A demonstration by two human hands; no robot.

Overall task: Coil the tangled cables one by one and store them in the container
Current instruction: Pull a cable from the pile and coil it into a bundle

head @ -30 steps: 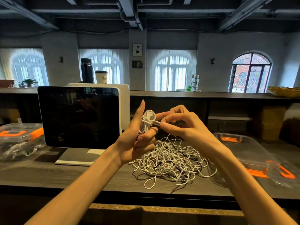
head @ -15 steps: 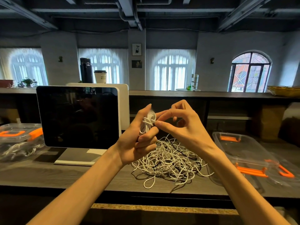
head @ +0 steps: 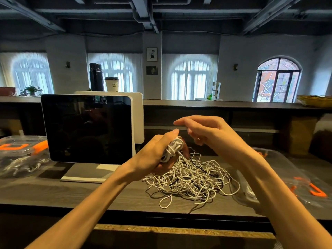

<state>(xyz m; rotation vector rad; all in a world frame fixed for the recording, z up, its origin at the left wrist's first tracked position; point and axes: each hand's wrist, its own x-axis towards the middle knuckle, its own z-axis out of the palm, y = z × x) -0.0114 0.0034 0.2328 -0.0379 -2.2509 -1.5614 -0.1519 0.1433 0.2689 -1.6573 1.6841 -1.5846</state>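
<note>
1. Since 0.5 s ago the right hand [head: 213, 132] has let go of the white bundle and lifted up and to the right, while the left hand [head: 158, 155] has dropped lower, toward the pile
2. Grey wood-grain table [head: 53, 191] spans the whole view, carrying everything below
3. Dark monitor [head: 88, 128] stands on its white base at left, with a 2nd white screen back just behind it
4. Clear container [head: 280, 169] with orange latches sits at the right edge, partly hidden by the right forearm; a 2nd clear box [head: 21, 155] at far left holds white cables
5. Tangled cables [head: 192, 178] – mostly white, a few black strands – lie heaped on the table between the 2 forearms, left of the container
6. Right hand hovers above the pile with fingers loosely extended, holding nothing
7. Left hand has its fingers curled round the coiled cable [head: 173, 148] – a small white bundle held just above the heap, a strand trailing down into it
</note>
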